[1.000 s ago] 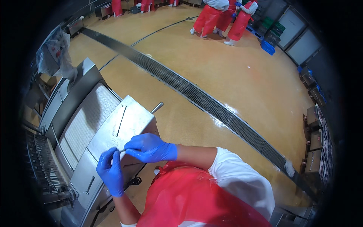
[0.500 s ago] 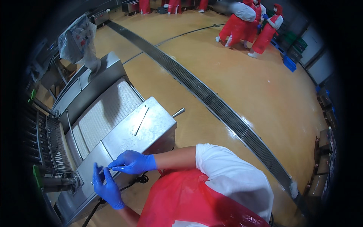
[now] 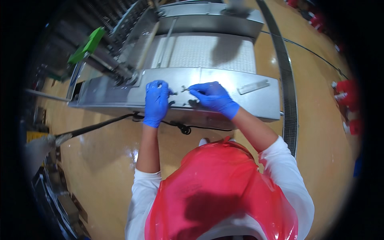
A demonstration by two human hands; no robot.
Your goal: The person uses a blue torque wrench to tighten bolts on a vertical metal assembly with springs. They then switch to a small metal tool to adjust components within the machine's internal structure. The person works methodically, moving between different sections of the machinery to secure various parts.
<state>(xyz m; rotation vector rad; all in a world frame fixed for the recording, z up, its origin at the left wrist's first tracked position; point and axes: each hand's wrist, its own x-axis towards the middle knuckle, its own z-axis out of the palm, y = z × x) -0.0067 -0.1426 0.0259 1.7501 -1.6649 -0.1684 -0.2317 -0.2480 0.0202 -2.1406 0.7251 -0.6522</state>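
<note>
Find a small metal fitting (image 3: 184, 89) low over the steel side cover (image 3: 260, 105) of the conveyor machine (image 3: 208, 22), pinched between thumb and forefinger of the right grip (image 3: 214, 96). Just across a narrow gap to its left, see a small dark pin (image 3: 173, 93), apparently pinched in the closed left grip (image 3: 157, 99). Cannot tell at this size the exact shape of either piece, nor any thread. Pinch firmly yet without squeezing, allowing for likely slipping in the smooth blue gloves (image 3: 229, 107). Hold both pieces in plain view, square to each other rather than at a slant. Work over the middle of the cover, so as to catch any dropped piece there, not on the tan floor (image 3: 108, 160) past the near edge or on the textured white belt (image 3: 192, 52) behind. Avoid nudging the flat metal plate (image 3: 253, 86), lying slightly tilted on the cover beside the right grip. Farther out, steer clear of the green handle (image 3: 87, 45) at upper left, and mind the looped black cable (image 3: 184, 129) below the near edge.
</note>
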